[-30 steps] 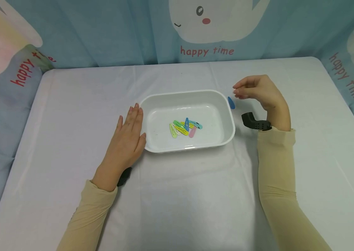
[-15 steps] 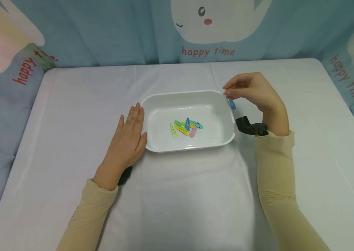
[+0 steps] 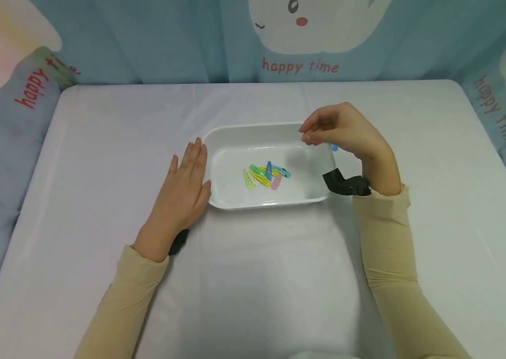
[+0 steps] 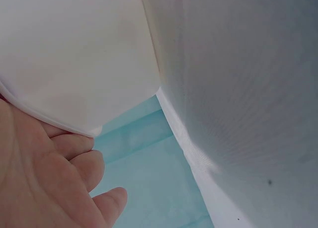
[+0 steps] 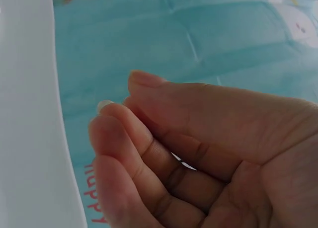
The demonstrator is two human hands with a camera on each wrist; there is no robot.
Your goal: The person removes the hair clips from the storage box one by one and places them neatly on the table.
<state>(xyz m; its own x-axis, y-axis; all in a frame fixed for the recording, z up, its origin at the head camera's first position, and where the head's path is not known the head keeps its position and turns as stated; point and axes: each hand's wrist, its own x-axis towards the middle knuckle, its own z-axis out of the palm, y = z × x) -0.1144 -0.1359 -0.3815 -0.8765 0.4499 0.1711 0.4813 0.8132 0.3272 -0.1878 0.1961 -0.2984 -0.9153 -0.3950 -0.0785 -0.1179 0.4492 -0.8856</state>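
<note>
Head view: we locate a white tray (image 3: 230, 154) just above the center of the frame, set on a white-covered table (image 3: 257, 279). Near the center of the frame, a loose cluster of hair clips (image 3: 260, 179) lies on the tray floor, several overlapping. We identify a pale green clip (image 3: 249, 179) at the cluster's left end, a blue clip (image 3: 268, 171) lying across the others, a light blue clip (image 3: 282, 172) at the right end and a pink clip (image 3: 276, 182) at the lower right. Another blue clip (image 3: 334, 147), mostly covered by the right hand, shows just outside the tray's right rim.

Left hand (image 3: 181, 184), left of center: fingers extended and set close together, touching the tray's left rim. In the left wrist view, we see its fingers at lower left, against the rim.

Right hand (image 3: 342, 128), upper right of center: wrist bent, fingers curved, thumb close to the fingertips in a narrow posture, above the tray's upper right corner. In the right wrist view the gap is narrow; we cannot tell whether anything is held there.

We note a black wrist mount (image 3: 347, 185) below the right hand, beige sleeves (image 3: 389, 249) on both arms, and a blue curtain (image 3: 172, 40) printed "happy time" across the top.
</note>
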